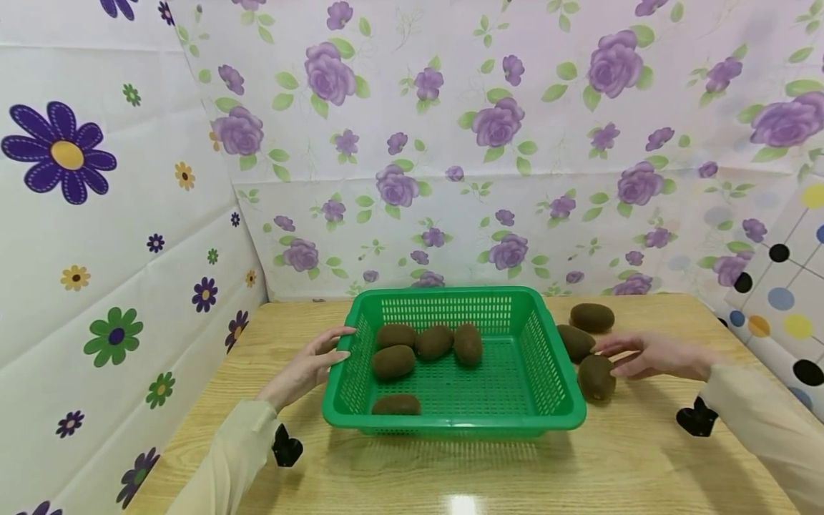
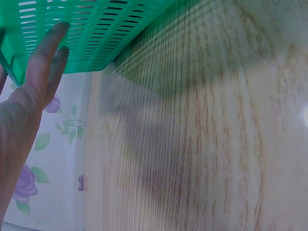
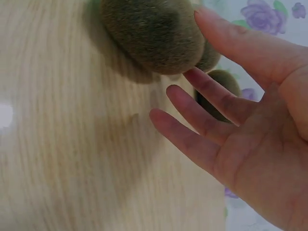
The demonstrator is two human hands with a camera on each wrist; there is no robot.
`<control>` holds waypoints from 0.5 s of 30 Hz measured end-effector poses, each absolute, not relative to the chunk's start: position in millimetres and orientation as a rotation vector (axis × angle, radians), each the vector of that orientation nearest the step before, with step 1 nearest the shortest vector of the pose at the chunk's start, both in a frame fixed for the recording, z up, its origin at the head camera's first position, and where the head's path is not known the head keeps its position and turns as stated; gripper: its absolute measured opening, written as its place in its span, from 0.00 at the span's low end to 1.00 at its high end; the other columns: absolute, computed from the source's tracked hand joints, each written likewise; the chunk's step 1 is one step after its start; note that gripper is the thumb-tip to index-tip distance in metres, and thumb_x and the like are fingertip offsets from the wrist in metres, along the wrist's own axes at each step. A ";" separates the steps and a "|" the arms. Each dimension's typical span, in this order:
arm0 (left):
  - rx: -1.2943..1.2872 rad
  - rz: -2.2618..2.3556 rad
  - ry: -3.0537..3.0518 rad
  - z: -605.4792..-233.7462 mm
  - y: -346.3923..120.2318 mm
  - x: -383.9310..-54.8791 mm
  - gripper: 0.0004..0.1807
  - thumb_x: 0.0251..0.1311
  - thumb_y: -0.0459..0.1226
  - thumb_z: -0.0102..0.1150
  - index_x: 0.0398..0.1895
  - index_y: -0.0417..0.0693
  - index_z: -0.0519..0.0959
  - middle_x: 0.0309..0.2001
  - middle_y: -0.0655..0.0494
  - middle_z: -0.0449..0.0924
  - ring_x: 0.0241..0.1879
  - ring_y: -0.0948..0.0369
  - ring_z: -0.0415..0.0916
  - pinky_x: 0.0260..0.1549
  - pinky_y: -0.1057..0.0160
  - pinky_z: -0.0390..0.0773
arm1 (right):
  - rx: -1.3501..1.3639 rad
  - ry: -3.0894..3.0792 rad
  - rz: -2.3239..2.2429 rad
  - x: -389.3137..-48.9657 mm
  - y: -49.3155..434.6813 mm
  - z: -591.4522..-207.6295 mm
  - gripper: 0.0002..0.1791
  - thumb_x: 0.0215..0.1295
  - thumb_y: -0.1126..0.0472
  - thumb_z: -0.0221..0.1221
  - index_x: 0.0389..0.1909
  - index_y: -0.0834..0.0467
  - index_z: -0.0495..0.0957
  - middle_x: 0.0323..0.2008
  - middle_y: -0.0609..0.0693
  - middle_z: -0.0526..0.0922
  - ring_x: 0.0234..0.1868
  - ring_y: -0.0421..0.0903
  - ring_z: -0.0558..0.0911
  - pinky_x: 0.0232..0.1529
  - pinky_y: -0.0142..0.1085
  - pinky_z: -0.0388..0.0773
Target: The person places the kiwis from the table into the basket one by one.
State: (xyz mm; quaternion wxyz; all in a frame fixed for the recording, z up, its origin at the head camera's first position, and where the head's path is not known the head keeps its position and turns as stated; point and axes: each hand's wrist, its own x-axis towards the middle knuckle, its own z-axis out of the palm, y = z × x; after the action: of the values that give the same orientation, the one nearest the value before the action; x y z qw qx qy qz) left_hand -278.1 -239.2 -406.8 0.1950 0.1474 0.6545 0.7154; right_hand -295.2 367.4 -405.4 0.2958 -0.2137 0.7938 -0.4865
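Observation:
A green plastic basket [image 1: 450, 422] stands on the table, holding several brown kiwis [image 1: 394, 362]. My left hand [image 1: 315, 365] holds its left rim; in the left wrist view two fingers [image 2: 41, 65] lie along the outer slotted wall. At the basket's right side, my right hand [image 1: 656, 355] is beside a kiwi [image 1: 596, 379], its thumb and fingers spread around the near side without closing on it. In the right wrist view this kiwi [image 3: 154, 33] lies by the thumb tip and index fingertip; whether they touch it I cannot tell. Two more kiwis [image 1: 592, 317] lie behind it.
The wooden table [image 1: 412, 479] carries the basket and the loose kiwis. Flowered sheets [image 1: 412, 179] hang behind and at the left, with a dotted sheet [image 1: 782, 297] at the right. A small black device [image 1: 286, 447] sits at each wrist.

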 end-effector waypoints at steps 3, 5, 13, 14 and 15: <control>0.425 2.016 1.816 -406.8 -239.2 -278.7 0.26 0.66 0.30 0.45 0.67 0.45 0.55 0.66 0.46 0.43 0.55 0.46 0.63 0.48 0.49 0.68 | -0.587 2.083 -1.307 -296.1 366.7 -411.5 0.28 0.63 0.66 0.54 0.63 0.67 0.59 0.61 0.70 0.55 0.54 0.55 0.69 0.46 0.51 0.69; 0.437 2.020 1.805 -406.7 -239.2 -278.9 0.27 0.65 0.30 0.45 0.67 0.44 0.54 0.66 0.44 0.44 0.54 0.47 0.64 0.47 0.50 0.68 | -0.587 2.064 -1.320 -297.0 365.6 -414.7 0.28 0.63 0.67 0.54 0.63 0.67 0.59 0.62 0.71 0.52 0.54 0.53 0.69 0.46 0.52 0.69; 0.440 2.026 1.785 -406.0 -239.5 -278.5 0.27 0.65 0.30 0.46 0.66 0.43 0.54 0.66 0.45 0.43 0.53 0.47 0.65 0.47 0.51 0.69 | -0.564 2.042 -1.322 -298.7 361.1 -419.8 0.33 0.61 0.67 0.56 0.65 0.66 0.55 0.61 0.77 0.42 0.56 0.61 0.63 0.43 0.52 0.71; 0.438 2.028 1.784 -405.9 -239.5 -278.5 0.27 0.65 0.30 0.46 0.66 0.43 0.54 0.65 0.45 0.44 0.53 0.46 0.65 0.46 0.51 0.69 | -0.562 2.048 -1.318 -298.7 360.6 -420.0 0.33 0.61 0.67 0.57 0.65 0.67 0.55 0.61 0.76 0.43 0.56 0.62 0.61 0.43 0.52 0.71; 0.436 2.029 1.781 -405.8 -239.5 -278.4 0.27 0.65 0.30 0.46 0.66 0.43 0.54 0.65 0.45 0.44 0.53 0.46 0.65 0.46 0.51 0.69 | -0.564 2.055 -1.312 -298.7 360.3 -420.1 0.32 0.60 0.67 0.57 0.64 0.67 0.57 0.60 0.76 0.45 0.56 0.64 0.60 0.42 0.52 0.71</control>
State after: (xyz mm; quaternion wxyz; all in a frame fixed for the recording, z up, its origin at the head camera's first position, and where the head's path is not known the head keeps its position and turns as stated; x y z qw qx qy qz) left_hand -278.4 -239.5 -405.8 0.2020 0.1560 0.6378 0.7267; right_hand -298.7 360.3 -420.1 0.3140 -0.2139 0.7797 -0.4977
